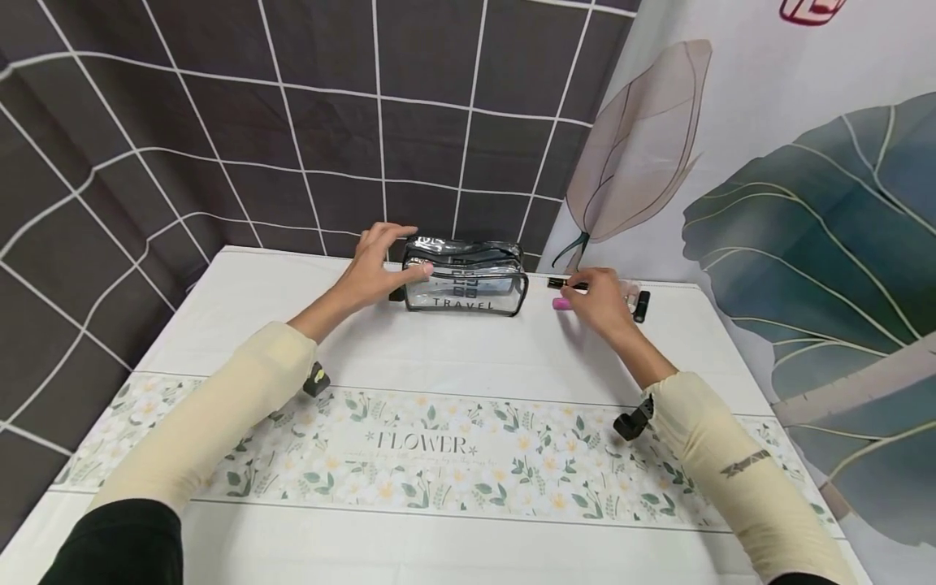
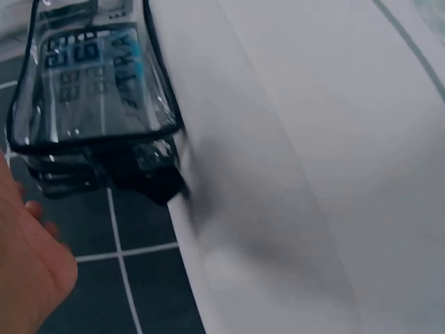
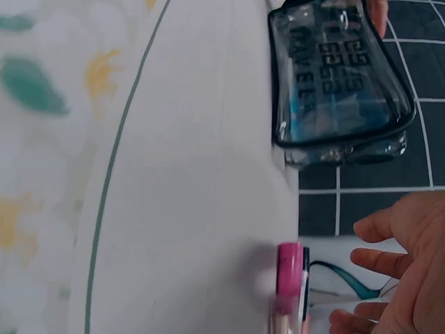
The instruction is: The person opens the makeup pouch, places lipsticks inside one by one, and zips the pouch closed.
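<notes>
The clear, black-edged TRAVEL pouch (image 1: 468,294) stood between both hands, its left end within the spread thumb and fingers of the left hand (image 1: 374,266) — any pressure, I couldn't tell. The right hand's (image 1: 601,302) fingers were parted beside the pink-capped tube (image 1: 561,304); right of that hand lay a black tube (image 1: 641,307).

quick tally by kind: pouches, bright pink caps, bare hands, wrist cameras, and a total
Clear travel pouch: 1
Bright pink cap: 1
Bare hands, left hand and right hand: 2
Black wrist cameras: 2
Total: 6
</notes>
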The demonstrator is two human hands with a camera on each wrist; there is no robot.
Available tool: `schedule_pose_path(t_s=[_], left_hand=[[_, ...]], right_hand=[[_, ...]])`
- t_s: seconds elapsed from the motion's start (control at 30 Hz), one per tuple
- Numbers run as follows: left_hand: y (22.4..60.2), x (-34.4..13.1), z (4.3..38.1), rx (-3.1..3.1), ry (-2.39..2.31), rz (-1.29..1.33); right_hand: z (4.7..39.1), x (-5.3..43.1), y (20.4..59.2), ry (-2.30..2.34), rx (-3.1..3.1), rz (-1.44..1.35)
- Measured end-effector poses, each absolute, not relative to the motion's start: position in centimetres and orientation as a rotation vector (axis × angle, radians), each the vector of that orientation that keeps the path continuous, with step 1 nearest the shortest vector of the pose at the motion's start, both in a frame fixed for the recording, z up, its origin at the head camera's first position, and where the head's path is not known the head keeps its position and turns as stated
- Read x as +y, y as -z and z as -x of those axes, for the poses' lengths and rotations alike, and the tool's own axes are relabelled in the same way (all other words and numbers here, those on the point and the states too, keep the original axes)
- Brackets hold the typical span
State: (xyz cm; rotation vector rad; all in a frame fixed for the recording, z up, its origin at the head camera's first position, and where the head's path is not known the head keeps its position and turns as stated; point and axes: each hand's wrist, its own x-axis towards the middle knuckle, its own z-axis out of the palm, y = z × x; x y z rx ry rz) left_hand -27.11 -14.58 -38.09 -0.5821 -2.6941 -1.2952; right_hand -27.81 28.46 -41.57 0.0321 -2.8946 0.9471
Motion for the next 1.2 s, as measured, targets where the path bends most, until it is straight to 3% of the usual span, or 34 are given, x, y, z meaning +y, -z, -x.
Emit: schedule_pose_path(t_s=[0.23, 1.2], left_hand=[[37.3, -13.0, 26.9, -2.619, 1.161, 0.714], [36.7, -10.9, 26.8, -2.889, 0.676, 0.804]], right_hand=[[24.3, 28.2, 38.1, -0.857, -2.918, 0.088], [24.6, 36.4, 39.7, -0.52, -3.064, 0.471]])
